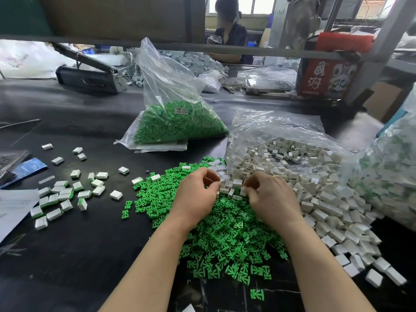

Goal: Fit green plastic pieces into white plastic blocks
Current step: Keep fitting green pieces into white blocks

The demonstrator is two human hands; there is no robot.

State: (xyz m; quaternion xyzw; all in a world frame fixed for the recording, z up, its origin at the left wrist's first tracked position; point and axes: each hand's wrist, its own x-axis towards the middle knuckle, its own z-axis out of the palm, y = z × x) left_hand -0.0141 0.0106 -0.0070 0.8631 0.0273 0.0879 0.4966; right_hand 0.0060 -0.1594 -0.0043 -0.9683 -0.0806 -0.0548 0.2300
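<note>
Both hands meet over the seam where the heap of green plastic pieces [225, 233] touches the white plastic blocks [315, 190]: the left hand [195, 194] has curled fingers, contents hidden, and the right hand [270, 194], nearer the blocks, pinches one small white block [243, 190].

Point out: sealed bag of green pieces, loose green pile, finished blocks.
sealed bag of green pieces [180, 124], head view, green fill.
loose green pile [225, 239], head view, pile middle.
finished blocks [60, 197], head view, cluster middle.

The single head-worn camera is looking forward and down, close over the dark worktable [78, 255], taking in the workshop beyond.
</note>
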